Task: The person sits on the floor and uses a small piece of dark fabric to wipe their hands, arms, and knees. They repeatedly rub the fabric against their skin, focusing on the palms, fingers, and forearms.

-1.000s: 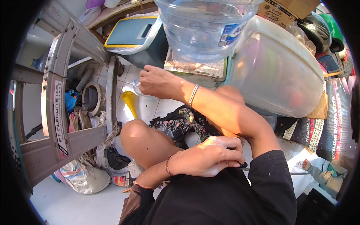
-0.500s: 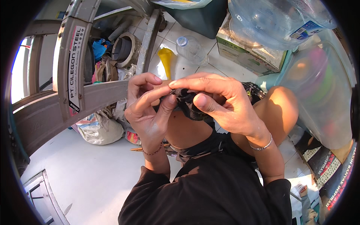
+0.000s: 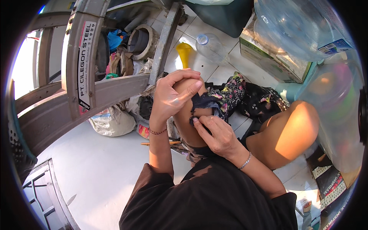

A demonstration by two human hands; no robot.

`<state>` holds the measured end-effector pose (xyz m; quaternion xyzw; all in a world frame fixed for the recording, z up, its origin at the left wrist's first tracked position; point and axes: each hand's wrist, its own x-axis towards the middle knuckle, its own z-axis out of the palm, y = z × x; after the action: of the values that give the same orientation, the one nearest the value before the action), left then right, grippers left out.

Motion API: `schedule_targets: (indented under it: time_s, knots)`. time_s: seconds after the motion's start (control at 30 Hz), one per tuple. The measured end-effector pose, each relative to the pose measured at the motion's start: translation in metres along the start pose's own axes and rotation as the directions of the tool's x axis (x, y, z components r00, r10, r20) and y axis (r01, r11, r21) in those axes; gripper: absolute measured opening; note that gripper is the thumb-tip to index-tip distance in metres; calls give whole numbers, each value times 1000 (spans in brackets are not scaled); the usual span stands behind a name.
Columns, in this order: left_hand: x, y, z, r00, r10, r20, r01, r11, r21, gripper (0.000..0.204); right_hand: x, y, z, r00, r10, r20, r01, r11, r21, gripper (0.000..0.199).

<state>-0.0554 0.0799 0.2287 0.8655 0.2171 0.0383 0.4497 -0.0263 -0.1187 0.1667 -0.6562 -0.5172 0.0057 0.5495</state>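
My left hand [image 3: 172, 96] lies cupped over my raised left knee, its fingertips pressing the edge of a dark floral cloth [image 3: 237, 94]. My right hand [image 3: 216, 132] sits just below it on the inner side of the same knee, pinching the dark hem of that cloth between thumb and fingers. The cloth trails off to the right across the tiled floor, between my knees. My right knee [image 3: 291, 130] is bent out to the right.
A grey metal frame [image 3: 76, 96] stands at the left with rags and a pipe ring behind it. A yellow funnel [image 3: 184, 53], a clear plastic bottle [image 3: 211, 48], a cardboard box [image 3: 268, 57] and big clear water jugs [image 3: 303, 27] crowd the top right. A thin stick [image 3: 161, 143] lies by my leg.
A second ago my left hand reached far out toward the box while the right rested at my lap. Both hands have since come together on the left knee, gripping the floral cloth.
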Motion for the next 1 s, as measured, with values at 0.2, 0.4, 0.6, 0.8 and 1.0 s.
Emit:
schedule_targets:
  time_s: [0.2,0.4,0.6,0.8,1.0]
  knots:
    - [5,-5,14,992,-95,-77,78,978,-194,47,30,26,-20,948,46,-315,-97,984,-149,24]
    - [17,8,7,982,-190,-11,186,945,268,37,53,36,-44,615,223,-757,-365,931,-22,16]
    - [34,17,15,957,-278,80,222,885,408,42,14,14,9,982,80,-170,-86,996,-25,30]
    - [36,21,14,938,-336,89,271,867,419,45,-9,9,-17,993,113,-35,-112,994,19,29]
    - [44,19,20,943,-283,173,191,889,415,45,27,18,-8,987,109,-121,-115,993,-42,27]
